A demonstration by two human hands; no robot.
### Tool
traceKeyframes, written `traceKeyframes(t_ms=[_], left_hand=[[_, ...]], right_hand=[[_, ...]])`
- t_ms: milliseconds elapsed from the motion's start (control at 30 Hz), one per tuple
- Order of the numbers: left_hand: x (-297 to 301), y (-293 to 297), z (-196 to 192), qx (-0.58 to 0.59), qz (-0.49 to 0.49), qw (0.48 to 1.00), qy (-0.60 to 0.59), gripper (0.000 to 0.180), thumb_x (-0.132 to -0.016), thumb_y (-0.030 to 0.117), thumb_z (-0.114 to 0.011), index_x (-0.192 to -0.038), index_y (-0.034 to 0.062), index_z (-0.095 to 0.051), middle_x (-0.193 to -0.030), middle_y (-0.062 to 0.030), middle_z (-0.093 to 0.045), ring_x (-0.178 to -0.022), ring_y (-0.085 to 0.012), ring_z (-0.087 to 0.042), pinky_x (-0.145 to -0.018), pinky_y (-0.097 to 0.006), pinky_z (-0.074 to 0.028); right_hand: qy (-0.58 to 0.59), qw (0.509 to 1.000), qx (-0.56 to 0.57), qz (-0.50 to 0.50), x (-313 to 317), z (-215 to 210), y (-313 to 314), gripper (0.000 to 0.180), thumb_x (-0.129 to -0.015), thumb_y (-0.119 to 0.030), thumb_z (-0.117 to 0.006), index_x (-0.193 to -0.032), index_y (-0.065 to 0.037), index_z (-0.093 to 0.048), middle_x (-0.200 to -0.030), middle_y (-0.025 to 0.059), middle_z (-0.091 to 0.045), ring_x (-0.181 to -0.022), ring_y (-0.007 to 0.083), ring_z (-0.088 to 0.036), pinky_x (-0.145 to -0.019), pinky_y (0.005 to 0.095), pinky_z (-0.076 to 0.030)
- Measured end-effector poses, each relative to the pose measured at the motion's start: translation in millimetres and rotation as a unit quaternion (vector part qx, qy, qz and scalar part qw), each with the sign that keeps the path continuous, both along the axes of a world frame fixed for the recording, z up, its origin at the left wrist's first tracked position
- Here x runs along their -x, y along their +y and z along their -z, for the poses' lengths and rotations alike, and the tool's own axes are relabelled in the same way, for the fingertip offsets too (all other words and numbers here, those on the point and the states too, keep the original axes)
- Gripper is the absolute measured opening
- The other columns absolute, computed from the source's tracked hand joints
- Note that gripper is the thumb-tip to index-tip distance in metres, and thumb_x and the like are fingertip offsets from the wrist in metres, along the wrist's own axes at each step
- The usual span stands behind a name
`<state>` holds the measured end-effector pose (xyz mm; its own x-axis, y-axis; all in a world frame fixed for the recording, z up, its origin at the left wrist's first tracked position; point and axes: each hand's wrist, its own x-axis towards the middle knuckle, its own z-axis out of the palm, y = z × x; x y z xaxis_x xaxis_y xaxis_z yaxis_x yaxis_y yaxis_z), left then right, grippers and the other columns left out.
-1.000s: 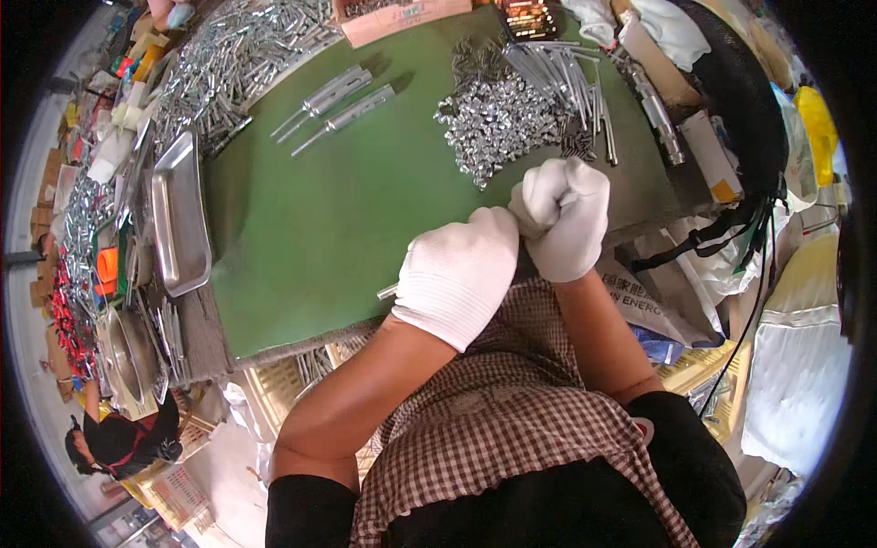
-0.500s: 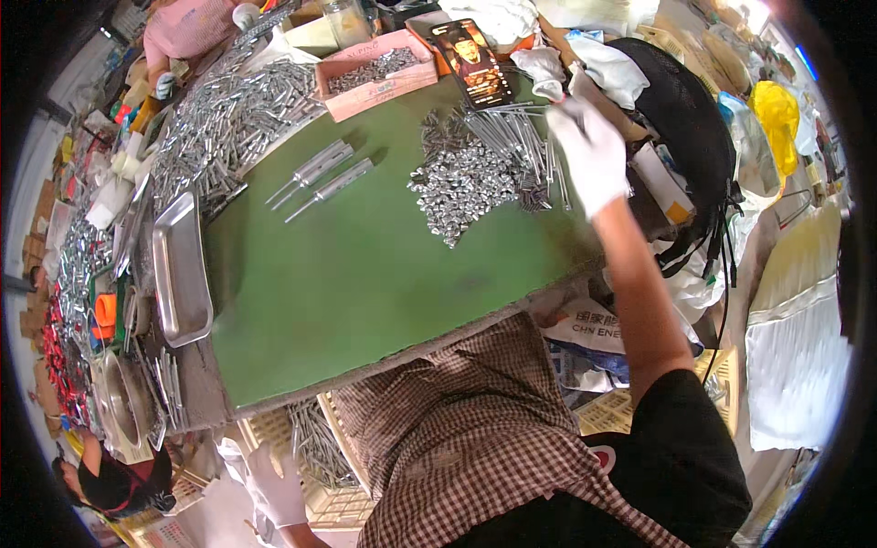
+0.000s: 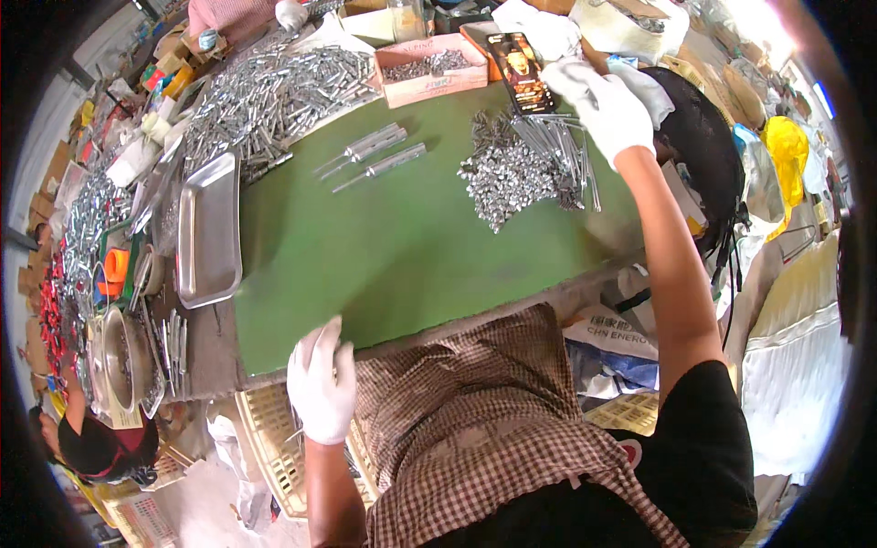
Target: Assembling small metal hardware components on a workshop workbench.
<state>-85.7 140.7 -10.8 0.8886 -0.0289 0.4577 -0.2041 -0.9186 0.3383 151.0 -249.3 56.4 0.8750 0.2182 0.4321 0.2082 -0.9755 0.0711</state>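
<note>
My right hand (image 3: 607,110), in a white glove, is at the far right of the green work surface (image 3: 384,247). Its fingers stretch out to the right edge of a phone (image 3: 523,73) with a lit screen; I cannot tell whether they touch it. Just below lie thin metal rods (image 3: 557,146) and a heap of small shiny metal parts (image 3: 507,183). My left hand (image 3: 322,384), also gloved, hovers over the near edge of the surface, fingers loosely bent and apart, holding nothing visible. Several metal cylinders with thin shafts (image 3: 376,144) lie farther back.
A pink box (image 3: 434,87) of small metal pieces stands at the back. Left of it spreads a large pile of metal tubes (image 3: 283,96). A steel tray (image 3: 185,237) sits at the left edge. A black mesh bag (image 3: 703,137) is on the right, a yellow crate (image 3: 274,447) below the table.
My left hand has risen from beside the crate to the table's near edge. My right hand has come nearer the phone. The whole view has shifted a little.
</note>
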Motion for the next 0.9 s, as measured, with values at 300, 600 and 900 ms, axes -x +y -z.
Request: traceKeyframes(t_ms=[300,600,900], left_hand=[[-56,-30,23,0.024,-0.019,0.998,-0.053,0.023,-0.087,0.002,-0.063,-0.108,0.0071,-0.069,-0.085,-0.0125,-0.065,-0.071,-0.0290,-0.061,-0.065,-0.037,-0.049],[-51,-24,31,-0.009,-0.024,0.997,-0.070,0.020,-0.086,0.004,-0.063,-0.105,0.0083,-0.070,-0.083,-0.0128,-0.064,-0.072,-0.0311,-0.062,-0.065,-0.040,-0.049],[-52,-23,31,-0.017,-0.020,0.994,-0.104,0.020,-0.082,0.004,-0.068,-0.102,0.0082,-0.071,-0.076,-0.0088,-0.060,-0.065,-0.0286,-0.058,-0.059,-0.040,-0.046]], right_hand=[[0.246,0.952,-0.057,-0.175,133,47,136,0.038,-0.087,-0.022,-0.056,-0.124,-0.023,-0.054,-0.101,0.0161,-0.059,-0.076,0.0320,-0.066,-0.070,0.0450,-0.057],[0.171,0.975,-0.133,0.055,189,62,50,0.038,-0.079,-0.014,-0.061,-0.115,-0.024,-0.064,-0.096,0.0128,-0.060,-0.077,0.0367,-0.064,-0.069,0.0469,-0.052],[-0.001,0.971,-0.172,0.163,112,16,-31,0.035,-0.085,-0.014,-0.059,-0.120,-0.021,-0.060,-0.106,0.0148,-0.066,-0.096,0.0378,-0.064,-0.084,0.0443,-0.051]])
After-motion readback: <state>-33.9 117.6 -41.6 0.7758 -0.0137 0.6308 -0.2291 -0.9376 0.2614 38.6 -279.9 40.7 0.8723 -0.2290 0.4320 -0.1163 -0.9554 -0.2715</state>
